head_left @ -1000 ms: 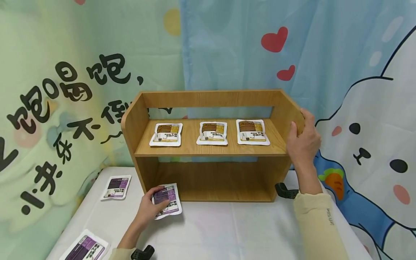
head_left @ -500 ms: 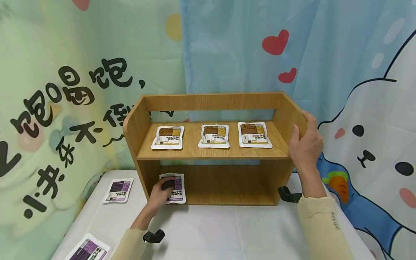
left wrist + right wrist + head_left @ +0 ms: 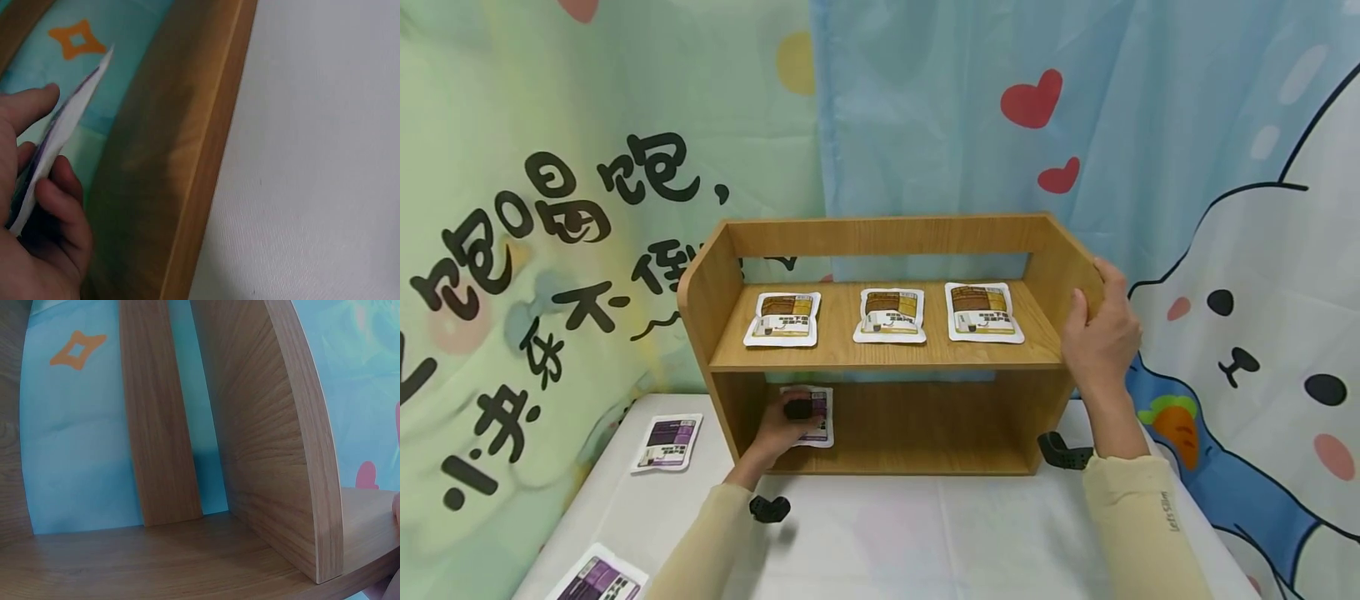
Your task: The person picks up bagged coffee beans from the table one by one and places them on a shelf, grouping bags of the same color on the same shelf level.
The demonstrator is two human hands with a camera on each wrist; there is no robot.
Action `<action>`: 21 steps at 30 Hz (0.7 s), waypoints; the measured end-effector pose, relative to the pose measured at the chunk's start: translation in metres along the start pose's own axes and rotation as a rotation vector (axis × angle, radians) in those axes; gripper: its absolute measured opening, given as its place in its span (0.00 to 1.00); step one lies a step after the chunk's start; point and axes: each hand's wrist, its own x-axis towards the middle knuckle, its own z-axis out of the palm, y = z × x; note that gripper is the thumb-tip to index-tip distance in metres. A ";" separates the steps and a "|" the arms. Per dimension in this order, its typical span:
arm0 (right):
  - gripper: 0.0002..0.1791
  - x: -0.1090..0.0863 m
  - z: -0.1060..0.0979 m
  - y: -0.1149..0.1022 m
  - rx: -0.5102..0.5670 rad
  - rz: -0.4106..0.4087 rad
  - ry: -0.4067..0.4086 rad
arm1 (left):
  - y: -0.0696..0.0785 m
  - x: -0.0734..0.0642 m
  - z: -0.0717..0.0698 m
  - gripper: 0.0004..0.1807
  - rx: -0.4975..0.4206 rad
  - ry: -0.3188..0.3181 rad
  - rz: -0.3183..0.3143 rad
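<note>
My left hand [image 3: 781, 423] is inside the left end of the lower shelf, holding a white pouch with a purple label [image 3: 823, 417]. In the left wrist view the thumb and curled fingers pinch this pouch [image 3: 69, 119], which is seen edge-on and tilted above the shelf board. My right hand [image 3: 1102, 337] grips the right side panel of the wooden two-tier shelf [image 3: 891, 357]; only a sliver of that hand shows in the right wrist view. On the upper tier lie three pouches with brown and yellow labels, a left one [image 3: 782, 320], a middle one [image 3: 890, 317] and a right one [image 3: 983, 313].
Two more purple-labelled pouches lie on the white table [image 3: 880, 533] left of the shelf: a far pouch [image 3: 667, 443] and a near pouch [image 3: 598, 577], cut off by the frame's bottom. Printed curtains [image 3: 925, 108] hang behind the shelf and at both sides.
My left hand has carried the purple-labelled pouch from the shelf's front edge deeper into the lower tier. The right hand keeps its grip on the side panel.
</note>
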 end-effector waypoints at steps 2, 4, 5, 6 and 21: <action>0.22 0.000 0.000 0.000 0.005 -0.002 0.001 | -0.002 0.002 -0.001 0.29 -0.009 -0.017 -0.001; 0.22 0.000 -0.001 0.000 0.007 0.000 0.000 | -0.005 0.005 -0.002 0.32 -0.001 -0.021 0.006; 0.22 0.000 -0.001 0.000 0.008 -0.001 0.000 | -0.007 0.006 -0.003 0.34 0.001 -0.026 0.010; 0.22 0.000 0.000 0.000 0.008 -0.001 0.000 | -0.009 0.007 -0.003 0.36 0.003 -0.031 0.010; 0.22 0.001 -0.001 0.000 0.013 -0.006 0.006 | -0.010 0.007 -0.010 0.52 0.258 -0.120 -0.027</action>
